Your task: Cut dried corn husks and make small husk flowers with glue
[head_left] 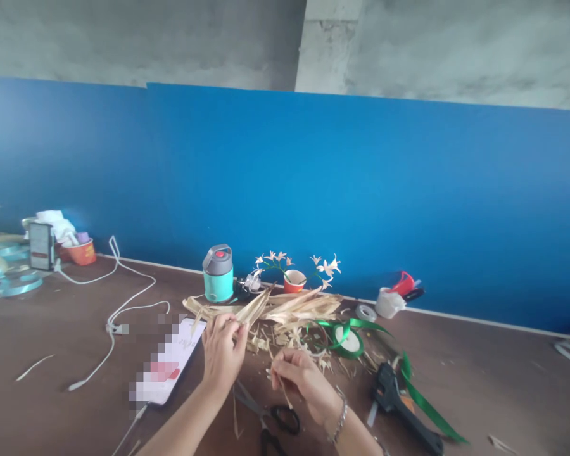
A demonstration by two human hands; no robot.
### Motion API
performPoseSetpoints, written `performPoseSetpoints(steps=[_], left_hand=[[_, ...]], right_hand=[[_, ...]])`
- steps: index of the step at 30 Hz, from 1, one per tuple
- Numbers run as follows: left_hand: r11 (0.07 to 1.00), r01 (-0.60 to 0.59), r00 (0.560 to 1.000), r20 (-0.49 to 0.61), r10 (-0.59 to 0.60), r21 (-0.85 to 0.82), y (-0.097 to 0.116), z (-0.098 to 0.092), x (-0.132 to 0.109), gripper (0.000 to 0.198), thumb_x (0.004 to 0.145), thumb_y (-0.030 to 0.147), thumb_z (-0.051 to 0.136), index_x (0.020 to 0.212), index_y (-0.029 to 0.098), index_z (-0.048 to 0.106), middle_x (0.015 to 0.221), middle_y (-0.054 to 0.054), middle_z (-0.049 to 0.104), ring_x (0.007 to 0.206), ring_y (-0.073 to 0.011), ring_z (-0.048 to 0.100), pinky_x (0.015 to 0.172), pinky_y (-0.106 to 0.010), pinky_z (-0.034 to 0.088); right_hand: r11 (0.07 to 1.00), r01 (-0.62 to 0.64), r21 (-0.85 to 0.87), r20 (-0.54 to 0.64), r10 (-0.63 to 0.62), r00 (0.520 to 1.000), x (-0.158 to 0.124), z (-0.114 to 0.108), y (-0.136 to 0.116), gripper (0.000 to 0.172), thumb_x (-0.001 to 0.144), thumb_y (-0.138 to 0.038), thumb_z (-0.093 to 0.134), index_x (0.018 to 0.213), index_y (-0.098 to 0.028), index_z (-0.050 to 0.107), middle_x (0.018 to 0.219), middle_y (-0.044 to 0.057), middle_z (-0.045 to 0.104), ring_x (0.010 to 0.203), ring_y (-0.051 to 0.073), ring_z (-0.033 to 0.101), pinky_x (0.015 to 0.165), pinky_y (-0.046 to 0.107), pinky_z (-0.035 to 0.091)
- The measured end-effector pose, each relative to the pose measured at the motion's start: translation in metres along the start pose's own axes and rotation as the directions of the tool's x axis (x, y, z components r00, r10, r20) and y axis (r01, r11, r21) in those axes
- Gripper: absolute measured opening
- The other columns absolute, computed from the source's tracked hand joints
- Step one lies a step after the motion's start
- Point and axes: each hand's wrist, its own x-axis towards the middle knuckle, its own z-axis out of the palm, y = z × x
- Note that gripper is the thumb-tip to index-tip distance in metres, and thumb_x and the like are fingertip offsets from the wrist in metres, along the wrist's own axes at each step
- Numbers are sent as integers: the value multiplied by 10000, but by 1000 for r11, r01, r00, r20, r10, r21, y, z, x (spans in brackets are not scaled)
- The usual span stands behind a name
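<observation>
My left hand [224, 348] has its fingers closed on a pale dried corn husk [255, 309] at the near edge of a husk pile. Between the thumb and fingers of my right hand [304, 380], a thin husk strip [285, 394] is pinched; its lower end hangs past the palm. Scissors with black handles [285, 419] lie beneath and between my wrists. More husk leaves [308, 307] spread behind both hands, with torn scraps [259, 342] around them.
A phone [175, 367] lies left of my left hand. Right are a green ribbon roll [349, 341] and a black glue gun [399, 405]. Behind stand a turquoise flask [218, 282] and an orange cup [294, 282] with white flowers. A white cable [116, 310] trails at left.
</observation>
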Motion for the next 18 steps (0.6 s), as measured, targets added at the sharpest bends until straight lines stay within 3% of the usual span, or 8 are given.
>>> performPoseSetpoints(steps=[3,5,7,10,12,14,18], left_hand=[[998,28,999,-23,-27,56,2,5,-6,359,786,147,469,1141,146,522,1185,-158,523,1121,-323,441,847,-453,397],[998,20,1000,-16,-19,67,5,4,-7,461,778,104,444,1238,109,437,1273,-195,456,1191,-348,378,874,-494,382],[998,-62,998,22,62,5,9,-1,-6,488,785,100,447,1271,128,408,1281,-174,463,1222,-325,354,924,-487,360],[926,-336,923,135,360,-171,17,-12,-3,410,813,129,464,1211,224,489,1175,-98,567,1179,-265,418,967,-444,337],[872,-414,854,221,472,-263,23,-18,-2,290,833,149,469,1077,253,585,1064,-67,624,1113,-240,475,923,-406,374],[853,-422,840,220,496,-308,27,-20,-2,199,844,161,473,931,236,635,963,-57,652,1029,-224,519,872,-387,402],[878,-390,879,170,445,-277,24,-18,-2,173,841,159,487,815,224,645,894,-54,653,956,-213,537,825,-382,414]], right_hand=[[998,3,-69,-83,-9,997,4,-4,4,263,675,-400,613,621,-154,535,519,-24,544,422,56,346,427,195,199],[991,21,-129,-145,-40,989,8,-7,6,253,678,-391,609,610,-159,535,498,-41,501,443,62,351,441,197,215],[978,50,-202,-185,-88,979,11,-10,9,259,688,-383,601,575,-162,525,473,-55,445,454,66,339,454,202,227],[950,100,-295,-192,-161,968,15,-14,13,278,700,-384,598,545,-165,525,465,-53,423,463,77,345,462,212,253],[924,144,-354,-181,-218,959,17,-16,15,276,706,-376,599,543,-160,544,484,-41,451,489,90,379,479,217,285],[893,180,-413,-164,-268,950,17,-17,16,263,716,-346,591,538,-153,567,508,-28,484,521,101,413,500,219,313],[892,138,-431,-187,-238,953,16,-21,14,160,690,-285,603,610,-149,629,537,-19,537,506,105,444,479,215,332]])
